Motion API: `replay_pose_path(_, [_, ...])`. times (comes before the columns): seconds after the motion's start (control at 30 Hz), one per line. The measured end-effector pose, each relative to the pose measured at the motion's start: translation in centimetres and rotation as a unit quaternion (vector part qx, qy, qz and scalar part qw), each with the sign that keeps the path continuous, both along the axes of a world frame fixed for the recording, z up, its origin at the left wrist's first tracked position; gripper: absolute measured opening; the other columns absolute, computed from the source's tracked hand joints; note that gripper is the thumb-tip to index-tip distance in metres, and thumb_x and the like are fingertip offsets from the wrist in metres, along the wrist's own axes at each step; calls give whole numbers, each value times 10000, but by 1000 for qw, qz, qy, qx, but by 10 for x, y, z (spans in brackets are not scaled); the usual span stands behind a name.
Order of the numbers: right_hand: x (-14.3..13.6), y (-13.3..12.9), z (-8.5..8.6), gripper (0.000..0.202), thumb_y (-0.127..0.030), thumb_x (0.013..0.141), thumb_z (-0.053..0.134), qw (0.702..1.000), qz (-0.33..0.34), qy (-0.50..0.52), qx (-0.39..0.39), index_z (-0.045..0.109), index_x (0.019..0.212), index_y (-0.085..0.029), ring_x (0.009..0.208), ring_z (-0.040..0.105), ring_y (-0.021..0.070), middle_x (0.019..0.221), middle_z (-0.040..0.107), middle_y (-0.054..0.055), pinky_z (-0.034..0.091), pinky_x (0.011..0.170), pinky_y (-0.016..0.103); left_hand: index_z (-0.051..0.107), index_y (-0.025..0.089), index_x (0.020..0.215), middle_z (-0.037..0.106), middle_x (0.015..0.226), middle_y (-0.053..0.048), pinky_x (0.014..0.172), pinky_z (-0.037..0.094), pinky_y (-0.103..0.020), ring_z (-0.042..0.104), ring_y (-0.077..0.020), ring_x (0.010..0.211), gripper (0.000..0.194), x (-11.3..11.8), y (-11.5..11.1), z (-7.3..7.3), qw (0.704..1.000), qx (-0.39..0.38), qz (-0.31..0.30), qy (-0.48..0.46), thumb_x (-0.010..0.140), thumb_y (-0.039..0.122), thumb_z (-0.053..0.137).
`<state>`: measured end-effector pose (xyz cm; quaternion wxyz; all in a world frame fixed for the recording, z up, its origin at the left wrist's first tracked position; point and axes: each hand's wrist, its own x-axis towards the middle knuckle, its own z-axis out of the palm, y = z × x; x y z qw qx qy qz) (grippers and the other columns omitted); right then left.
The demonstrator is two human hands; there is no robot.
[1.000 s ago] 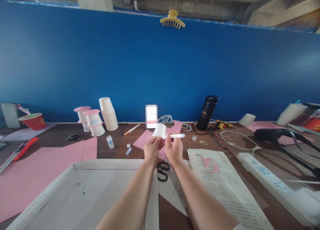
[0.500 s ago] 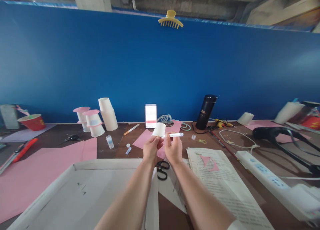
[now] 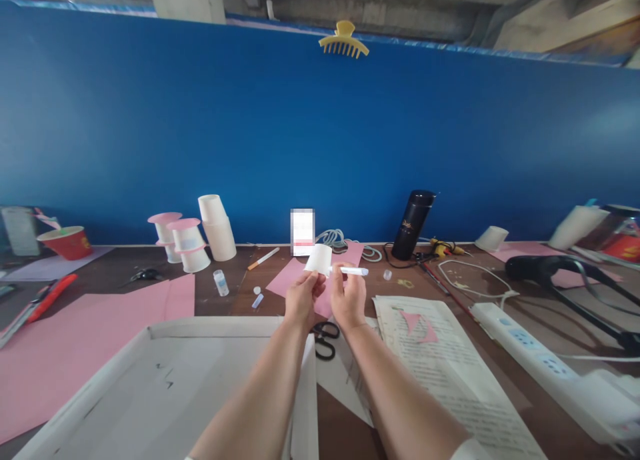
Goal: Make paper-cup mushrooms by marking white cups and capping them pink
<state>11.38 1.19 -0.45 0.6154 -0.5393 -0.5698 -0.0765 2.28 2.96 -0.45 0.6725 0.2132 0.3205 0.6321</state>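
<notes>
My left hand is closed on a white paper cup, held above a piece of pink paper. Between the fingers of my right hand is a slim white pen; its left end points at the cup's side, and I cannot tell whether it touches. Behind the cup stands a phone with a blurred screen. Pink paper lies under and around both hands. Black-handled scissors lie below them, partly covered by my arms.
At the left are paper cups with pink discs, stacked cups and a white tray. A craft knife lies behind. To the right are a black flask, a printed sheet and a power strip.
The pen in my right hand has shifted very slightly down and to the right. The cup stays in my left hand, and the whole view has shifted a little.
</notes>
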Motion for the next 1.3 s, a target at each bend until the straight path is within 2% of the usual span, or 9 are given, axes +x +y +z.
replay_pose_path(0.17, [2,-1,1,280,-351,948,367,999,-29,35,15,571,952,-159,836,586,206,911,643,113,457,757,350,624,97,720,626,662,-33,576,504,-145,614,-62,600,96,-2,0,3,999,-23,4,-37,793,47,586])
replay_pose_path(0.3, [0,0,-2,259,-354,935,398,1000,-18,17,8,576,919,-167,768,592,200,857,649,99,460,710,339,619,90,714,605,631,-20,516,478,-126,585,-46,544,115,-2,-2,6,999,-30,-4,-46,804,42,566])
replay_pose_path(0.5, [-2,2,-4,230,-340,913,432,1000,-2,-15,-1,589,877,-175,779,613,204,858,676,91,451,734,345,621,87,717,594,612,-8,478,462,-128,566,-44,511,88,-1,-4,6,998,-36,-8,-48,791,52,588])
replay_pose_path(0.9, [-2,0,-1,244,-358,886,449,999,16,23,-17,600,854,-170,797,606,213,853,672,104,446,757,352,615,93,715,586,608,-9,472,459,-118,561,-47,509,59,-2,-3,6,997,-41,-11,-70,756,50,617])
replay_pose_path(1.03, [-2,-3,4,232,-377,872,484,996,47,74,-30,614,865,-184,798,612,198,860,674,83,451,762,327,607,89,725,577,622,-11,464,464,-111,554,-43,515,66,-3,-2,4,995,-44,-15,-85,772,44,595])
replay_pose_path(1.13, [1,-1,5,270,-415,887,454,986,50,157,-33,592,929,-186,768,622,183,905,664,81,466,730,314,598,94,746,574,648,-12,476,474,-99,550,-32,526,79,-4,-1,5,993,-51,-20,-104,796,42,565])
replay_pose_path(1.23, [8,7,-1,329,-463,894,416,963,50,263,-38,517,1031,-182,692,633,153,959,649,82,483,662,292,590,96,795,592,719,-26,432,443,-78,529,-15,511,54,-8,-2,8,988,-60,-52,-130,814,61,554])
replay_pose_path(1.3, [12,14,-6,377,-506,874,430,943,72,321,-53,478,1053,-178,680,649,151,934,658,75,491,629,280,583,91,824,601,772,-42,384,398,-65,504,-1,488,36,-11,-3,11,983,-65,-92,-147,820,74,552])
